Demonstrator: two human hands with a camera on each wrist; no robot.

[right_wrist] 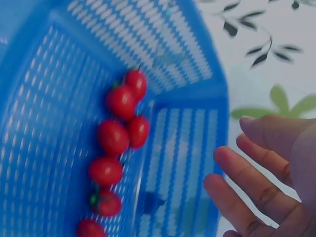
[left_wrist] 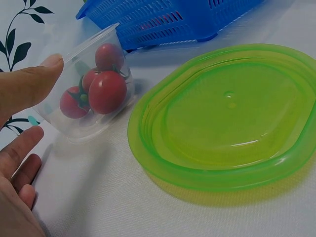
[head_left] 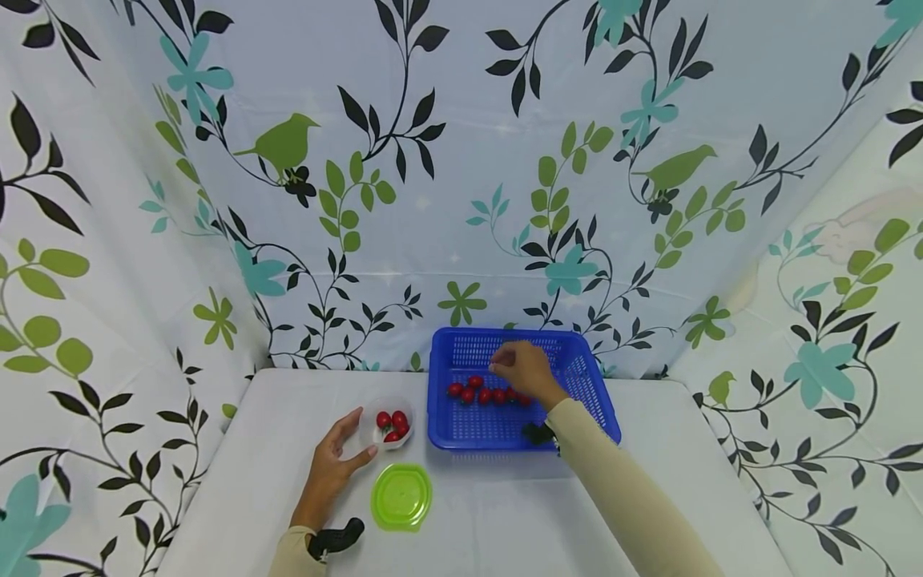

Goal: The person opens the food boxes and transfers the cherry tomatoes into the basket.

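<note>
My left hand [head_left: 328,465] is beside a small clear plastic container [head_left: 367,437], thumb and fingers spread around its side. In the left wrist view the thumb overlaps the container's wall, and the fingers are fairly straight near its base. Several cherry tomatoes [left_wrist: 107,92] lie inside it. My right hand [head_left: 525,370] is over the blue plastic basket [head_left: 435,437], fingers loosely bent with nothing between them. Below it, a row of several red cherry tomatoes [right_wrist: 113,137], some with green stems, lies on the basket's floor.
A translucent green lid [head_left: 401,497] lies on the white tablecloth [head_left: 490,521], in front of the container. The basket stands at the back of the table, to the container's right. Behind and beside the table hangs a leaf-and-bird patterned cloth [head_left: 447,200].
</note>
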